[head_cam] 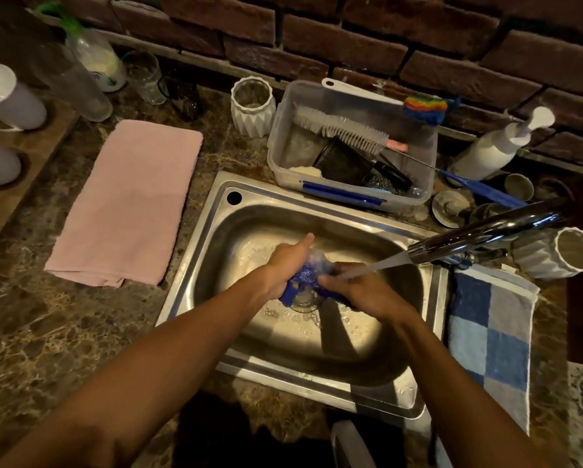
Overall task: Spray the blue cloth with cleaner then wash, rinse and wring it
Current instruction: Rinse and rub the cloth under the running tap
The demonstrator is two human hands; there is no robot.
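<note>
The blue cloth (303,280) is bunched up and wet over the drain of the steel sink (215,228). My left hand (285,261) grips its left end, thumb pointing away. My right hand (361,290) grips its right end, fingers curled round it. Water runs from the chrome faucet (485,236) in a stream that lands on the cloth between my hands. Soap bubbles lie on the sink floor near the drain. Most of the cloth is hidden inside my fists.
A folded pink towel (131,201) lies left of the sink, a blue checked towel (492,336) on the right. Behind the sink stands a clear tub (350,194) of brushes. A white pump bottle (499,143) and white ribbed cups (253,108) stand along the brick wall.
</note>
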